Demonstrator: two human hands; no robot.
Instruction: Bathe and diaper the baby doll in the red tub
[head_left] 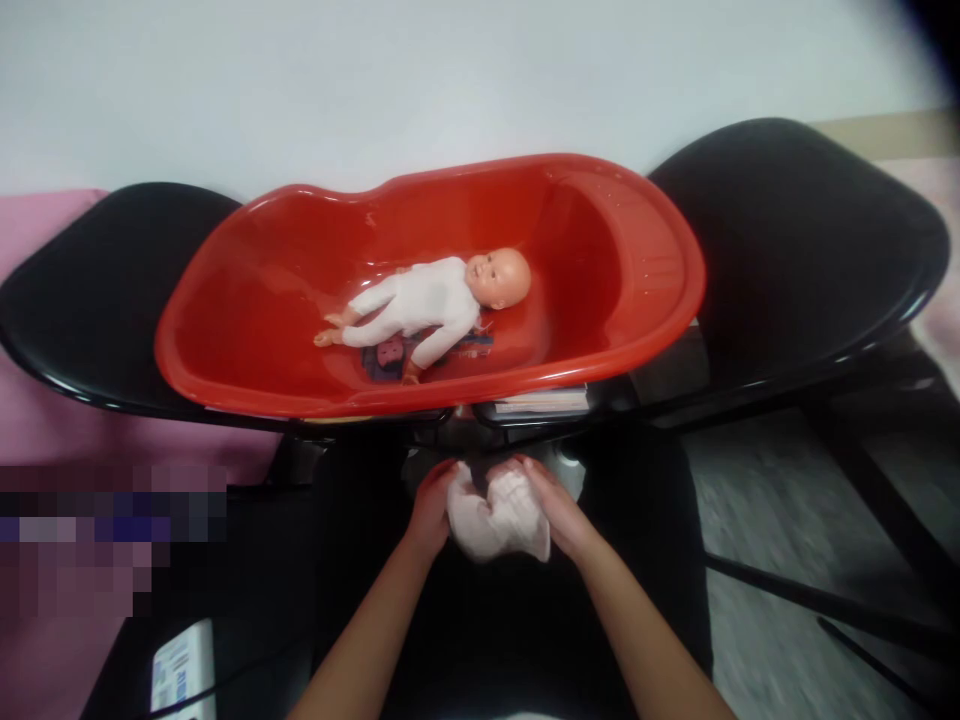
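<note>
The person sits with both hands over the dark lap (495, 640), and the work, as far as it can be judged, is at the stage of handling a white cloth (499, 525). The left hand (431, 508) grasps one side of it and the right hand (559, 508) grasps the other, so the cloth is bunched and sagging between them (whether it is being folded, opened or shaped cannot be told). What looks done is the placing of the doll (439, 290): it lies on its back in the red tub (255, 280), limbs spread, head towards the right end, over a printed picture (390, 352). The tub sits across two black chairs, one at the left (112, 290) and one at the right (787, 240). Neither hand touches the doll, and the cloth is in front of the tub, apart from both. Whatever the cloth is meant for seems not yet done, since it is bunched in the grip.
</note>
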